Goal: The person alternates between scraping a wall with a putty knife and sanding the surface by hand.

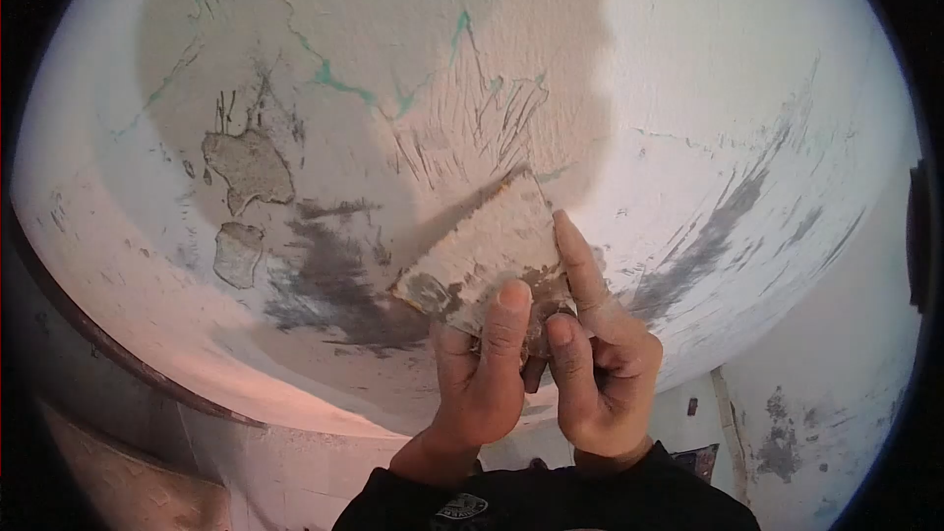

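Observation:
In front of the wall (688,69) I hold a wide, flat putty knife (492,246), its blade crusted with pale dried plaster and brownish patches. The blade tilts up and to the left, and its long edge overlaps the scraped part of the wall in this view. My left hand (482,379) is closed on the lower left of the tool, thumb pressed flat on its face. On the lower right, my right hand (610,359) grips it too, with the index finger stretched along the side and the thumb near the dark handle end, which the fingers mostly hide.
Gouges, green cracks and dark smudges mark the wall. Two bare chipped patches (251,172) lie to the left. A dark curved edge (128,374) runs along the lower left, and another stained wall surface (782,442) shows at lower right.

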Motion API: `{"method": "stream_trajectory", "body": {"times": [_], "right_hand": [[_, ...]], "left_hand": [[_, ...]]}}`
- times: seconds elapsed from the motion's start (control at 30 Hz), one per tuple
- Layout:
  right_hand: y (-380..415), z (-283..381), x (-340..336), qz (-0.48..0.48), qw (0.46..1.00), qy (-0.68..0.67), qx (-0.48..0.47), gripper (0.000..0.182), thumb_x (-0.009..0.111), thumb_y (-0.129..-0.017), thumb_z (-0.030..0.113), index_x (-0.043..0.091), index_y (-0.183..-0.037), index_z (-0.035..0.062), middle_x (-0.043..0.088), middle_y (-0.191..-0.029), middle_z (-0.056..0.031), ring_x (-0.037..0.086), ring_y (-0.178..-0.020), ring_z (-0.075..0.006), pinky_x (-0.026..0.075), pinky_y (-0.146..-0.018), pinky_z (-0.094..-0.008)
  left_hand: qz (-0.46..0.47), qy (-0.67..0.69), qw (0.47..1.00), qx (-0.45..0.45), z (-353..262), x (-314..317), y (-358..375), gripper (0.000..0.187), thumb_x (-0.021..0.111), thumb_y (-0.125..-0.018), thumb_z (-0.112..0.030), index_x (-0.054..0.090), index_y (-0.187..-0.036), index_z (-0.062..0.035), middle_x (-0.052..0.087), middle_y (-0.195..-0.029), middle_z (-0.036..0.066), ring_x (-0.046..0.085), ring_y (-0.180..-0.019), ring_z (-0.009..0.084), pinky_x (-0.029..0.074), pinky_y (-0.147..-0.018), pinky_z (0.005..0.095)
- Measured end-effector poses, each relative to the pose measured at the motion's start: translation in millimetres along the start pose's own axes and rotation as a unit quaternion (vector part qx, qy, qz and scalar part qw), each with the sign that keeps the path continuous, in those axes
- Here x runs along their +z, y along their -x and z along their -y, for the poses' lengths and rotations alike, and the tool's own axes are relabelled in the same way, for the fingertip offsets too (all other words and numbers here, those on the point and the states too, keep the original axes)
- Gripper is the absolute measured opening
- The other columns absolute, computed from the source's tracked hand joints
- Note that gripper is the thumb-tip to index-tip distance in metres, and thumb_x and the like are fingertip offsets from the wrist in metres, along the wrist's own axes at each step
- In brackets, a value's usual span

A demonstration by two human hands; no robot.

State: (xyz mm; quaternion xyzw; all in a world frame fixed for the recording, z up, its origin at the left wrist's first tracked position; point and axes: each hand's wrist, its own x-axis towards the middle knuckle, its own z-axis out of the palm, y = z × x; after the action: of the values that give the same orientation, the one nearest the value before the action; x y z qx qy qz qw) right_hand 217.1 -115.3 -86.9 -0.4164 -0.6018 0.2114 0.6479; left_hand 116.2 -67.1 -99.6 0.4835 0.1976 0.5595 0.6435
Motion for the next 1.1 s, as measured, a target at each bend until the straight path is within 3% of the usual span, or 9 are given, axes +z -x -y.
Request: {"method": "stream_trajectory", "body": {"times": [0.17, 0.23, 0.27, 0.37, 0.77, 0.83, 1.0, 1.07, 1.1], "right_hand": [[6.3, 2.1, -10.1, 0.004, 0.984, 0.151, -0.096, 0.054, 0.047, -0.093, -0.006, 0.040, -0.147, -0.0041, 0.069, -0.113, -0.0228, 0.065, -0.082, -0.0149, 0.049, -0.074, -0.0232], [2.3, 12.1, -10.5, 0.013, 0.995, -0.019, 0.092, 0.055, 0.048, -0.093, -0.004, 0.041, -0.147, -0.0046, 0.068, -0.113, -0.0258, 0.067, -0.093, -0.0201, 0.050, -0.082, -0.0271], [2.3, 7.3, -9.1, 0.003, 0.999, 0.017, 0.029, 0.055, 0.048, -0.093, -0.005, 0.041, -0.147, -0.0035, 0.068, -0.114, -0.0262, 0.066, -0.097, -0.0192, 0.049, -0.085, -0.0266], [5.9, 5.4, -11.8, 0.002, 0.998, 0.065, 0.011, 0.055, 0.047, -0.093, -0.005, 0.041, -0.147, -0.0018, 0.068, -0.110, -0.0262, 0.064, -0.096, -0.0162, 0.048, -0.082, -0.0248], [-4.6, 11.6, -15.8, 0.027, 0.998, 0.022, 0.059, 0.054, 0.050, -0.095, -0.001, 0.040, -0.148, -0.0016, 0.070, -0.097, -0.0247, 0.068, -0.088, -0.0164, 0.050, -0.076, -0.0271], [2.8, 10.0, -12.9, -0.005, 0.992, 0.118, -0.047, 0.049, 0.044, -0.098, 0.001, 0.042, -0.146, -0.0041, 0.068, -0.088, -0.0060, 0.052, -0.067, -0.0040, 0.045, -0.062, -0.0200], [-5.8, 6.2, -8.0, -0.006, 0.997, 0.073, -0.022, 0.049, 0.044, -0.097, 0.001, 0.043, -0.146, -0.0043, 0.067, -0.084, -0.0039, 0.052, -0.066, -0.0049, 0.044, -0.061, -0.0204], [-3.8, 21.4, -14.1, 0.023, 0.997, 0.078, 0.003, 0.051, 0.048, -0.093, -0.004, 0.045, -0.144, -0.0036, 0.068, -0.105, -0.0278, 0.068, -0.098, -0.0250, 0.049, -0.084, -0.0284], [-4.1, 15.8, -12.0, 0.024, 0.997, 0.077, -0.003, 0.051, 0.048, -0.093, -0.004, 0.045, -0.144, -0.0036, 0.068, -0.105, -0.0278, 0.068, -0.098, -0.0250, 0.049, -0.084, -0.0284]], "left_hand": [[-0.045, 0.046, 0.997, 0.041, 9.2, 10.3, 6.8, 0.021, 0.052, -0.104, -0.023, 0.056, -0.115, -0.0060, 0.060, -0.084, -0.001, 0.048, -0.058, 0.0012, 0.036, -0.045, 0.0186], [-0.008, 0.066, 0.996, 0.052, 12.1, 10.2, 3.6, 0.019, 0.052, -0.103, -0.022, 0.056, -0.113, -0.0063, 0.060, -0.083, -0.002, 0.050, -0.060, 0.0009, 0.035, -0.046, 0.0183], [0.018, 0.020, 0.999, 0.034, 6.1, 5.9, 7.6, 0.033, 0.054, -0.100, -0.026, 0.055, -0.124, -0.0035, 0.061, -0.113, 0.006, 0.060, -0.090, 0.0110, 0.048, -0.063, 0.0241], [0.005, 0.002, 1.000, 0.009, 6.4, 5.2, 10.6, 0.034, 0.054, -0.100, -0.025, 0.055, -0.124, -0.0012, 0.058, -0.120, 0.009, 0.057, -0.100, 0.0114, 0.050, -0.070, 0.0266], [-0.058, 0.031, 0.996, 0.052, 19.8, 12.5, 7.0, 0.042, 0.059, -0.100, -0.028, 0.052, -0.131, -0.0002, 0.061, -0.120, 0.011, 0.063, -0.094, 0.0184, 0.054, -0.077, 0.0316], [-0.033, 0.043, 0.998, 0.038, 13.2, 12.2, 11.9, 0.048, 0.061, -0.099, -0.028, 0.049, -0.133, 0.0036, 0.059, -0.121, 0.017, 0.063, -0.097, 0.0278, 0.054, -0.081, 0.0369], [-0.008, 0.050, 0.998, 0.041, 10.5, 8.0, 10.0, 0.048, 0.061, -0.099, -0.027, 0.049, -0.133, 0.0039, 0.059, -0.121, 0.018, 0.062, -0.100, 0.0292, 0.054, -0.083, 0.0382], [-0.010, 0.049, 0.998, 0.038, 11.9, 9.2, 13.6, 0.045, 0.060, -0.100, -0.027, 0.050, -0.132, 0.0029, 0.059, -0.121, 0.017, 0.062, -0.101, 0.0269, 0.054, -0.083, 0.0373], [-0.005, 0.049, 0.998, 0.045, 10.8, 8.9, 10.6, 0.044, 0.060, -0.100, -0.026, 0.050, -0.132, 0.0023, 0.059, -0.120, 0.016, 0.062, -0.101, 0.0258, 0.054, -0.083, 0.0368]]}}
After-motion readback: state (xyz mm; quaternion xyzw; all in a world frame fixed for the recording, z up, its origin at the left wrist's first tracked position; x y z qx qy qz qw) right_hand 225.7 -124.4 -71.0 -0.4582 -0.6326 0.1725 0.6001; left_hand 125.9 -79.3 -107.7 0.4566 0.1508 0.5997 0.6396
